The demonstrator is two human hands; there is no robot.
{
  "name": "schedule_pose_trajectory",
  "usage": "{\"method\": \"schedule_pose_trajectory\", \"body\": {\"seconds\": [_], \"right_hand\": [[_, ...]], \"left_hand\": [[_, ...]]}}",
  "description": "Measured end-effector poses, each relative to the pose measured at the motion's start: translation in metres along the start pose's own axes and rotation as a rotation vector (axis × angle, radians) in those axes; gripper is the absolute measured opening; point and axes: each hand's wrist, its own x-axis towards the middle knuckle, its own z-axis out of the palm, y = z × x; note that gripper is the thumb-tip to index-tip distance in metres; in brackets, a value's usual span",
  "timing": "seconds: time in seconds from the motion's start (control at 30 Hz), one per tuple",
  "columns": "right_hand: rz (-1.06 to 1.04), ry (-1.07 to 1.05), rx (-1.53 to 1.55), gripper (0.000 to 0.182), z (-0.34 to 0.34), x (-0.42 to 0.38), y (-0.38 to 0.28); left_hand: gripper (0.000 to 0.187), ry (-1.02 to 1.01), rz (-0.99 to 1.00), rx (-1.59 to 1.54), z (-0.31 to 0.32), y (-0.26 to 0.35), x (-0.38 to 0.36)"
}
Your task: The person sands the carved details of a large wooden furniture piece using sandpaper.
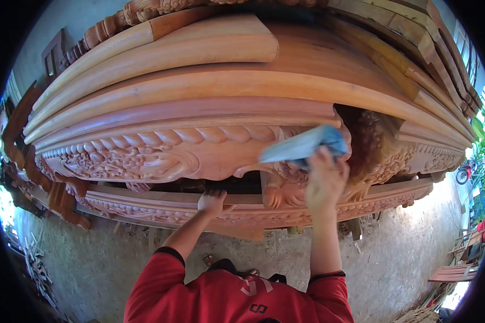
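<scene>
My right hand (327,184) is raised in front of the carved wooden furniture and closed on a blue cloth (307,144). Both are blurred by motion, and the cloth is bunched at the fingers, with a flatter pale part pointing left. Behind it are a carved corner leg (280,188) and a dark opening. My left hand (214,203) rests on the lower carved rail (161,209), its fingers curled over the top edge and its thumb out to the right. Left of it, the reddish apron panel (134,156) bears a rope-like border and raised floral carving.
Long smooth boards (199,43) lie stacked on the broad wooden top (318,59). More carved pieces (54,194) lean at the left. Wood scraps lie on the concrete floor (393,253), and slats (452,273) lie at the right. A motorbike (462,173) stands outside.
</scene>
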Motion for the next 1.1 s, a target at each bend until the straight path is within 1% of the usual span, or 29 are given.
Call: {"method": "schedule_pose_trajectory", "body": {"seconds": [0.07,0.1,0.13,0.2,0.23,0.27,0.33,0.37,0.4,0.47,0.5,0.53,0.57,0.6,0.67,0.7,0.73,0.77,0.83,0.9,0.97,1.03,1.07,1.1], "right_hand": [[0.269,0.26,0.086,0.027,0.0,0.007,0.014],[0.41,0.4,0.205,0.027,0.006,0.01,0.012],[0.405,0.395,0.199,0.027,0.008,0.009,0.006],[0.161,0.056,-0.119,0.025,0.011,0.004,-0.015],[-0.042,-0.086,-0.09,0.026,0.011,0.001,-0.027],[-0.033,-0.083,-0.097,0.026,0.012,0.0,-0.023],[-0.117,0.023,-0.129,0.027,0.013,-0.004,0.0],[0.071,0.072,-0.082,0.028,0.009,-0.007,0.017],[0.316,0.29,0.08,0.03,0.007,0.001,0.017],[0.561,0.425,0.205,0.029,0.02,-0.008,0.012],[0.552,0.424,0.202,0.029,0.027,-0.02,0.003],[0.311,0.279,0.14,0.027,0.033,-0.038,-0.011],[0.073,0.135,0.077,0.024,0.037,-0.048,-0.019],[0.072,0.138,0.077,0.024,0.038,-0.051,-0.021],[-0.084,0.006,-0.037,0.021,0.037,-0.055,-0.018],[0.034,0.067,-0.08,0.024,0.04,-0.058,-0.008],[0.222,0.198,-0.052,0.026,0.041,-0.062,-0.003],[0.41,0.331,-0.022,0.029,0.041,-0.062,0.0],[0.656,0.338,-0.023,0.034,0.016,-0.033,-0.009],[0.674,0.36,-0.049,0.035,0.012,-0.039,0.005],[0.675,0.357,-0.071,0.035,0.017,-0.029,-0.009],[0.481,0.39,-0.025,0.035,0.021,-0.011,-0.038],[0.483,0.387,-0.019,0.035,0.029,-0.003,-0.057],[0.367,0.301,-0.123,0.034,0.04,0.007,-0.079]], "left_hand": [[0.046,0.033,0.023,0.003,-0.002,-0.003,0.002],[0.046,0.021,0.023,0.005,-0.001,-0.004,0.001],[0.046,0.01,0.024,0.003,0.001,-0.003,0.0],[0.046,0.002,0.023,-0.011,0.005,-0.005,-0.002],[0.046,-0.011,0.027,-0.011,0.007,-0.006,-0.002],[0.046,-0.012,0.038,-0.01,0.008,-0.007,-0.002],[0.045,0.028,0.07,-0.002,0.003,-0.007,0.0],[0.045,0.029,0.073,-0.008,0.004,-0.008,0.001],[0.045,0.027,0.064,-0.023,0.005,-0.008,0.0],[0.045,0.032,0.05,-0.05,0.007,-0.006,-0.001],[0.045,-0.007,0.045,-0.058,0.004,-0.006,-0.001],[0.046,-0.046,0.043,-0.062,0.002,-0.008,0.001],[0.046,-0.04,0.044,-0.062,0.002,-0.009,0.002],[0.049,-0.056,0.054,-0.08,0.001,-0.009,0.002],[0.052,-0.076,0.065,-0.087,-0.007,-0.012,0.002],[0.058,-0.195,0.049,-0.177,-0.015,-0.013,0.005],[0.064,-0.313,0.03,-0.269,-0.021,-0.014,0.005],[0.064,-0.306,0.026,-0.262,-0.024,-0.018,0.004],[0.07,-0.337,0.121,-0.455,-0.033,-0.035,-0.001],[0.066,-0.358,0.104,-0.497,-0.073,-0.052,-0.016],[0.063,-0.375,0.065,-0.558,-0.122,-0.064,-0.04],[0.057,-0.297,0.125,-0.67,-0.173,-0.088,-0.068],[0.057,-0.299,0.119,-0.667,-0.196,-0.102,-0.081],[0.057,-0.053,0.102,-0.5,-0.217,-0.115,-0.093]]}}
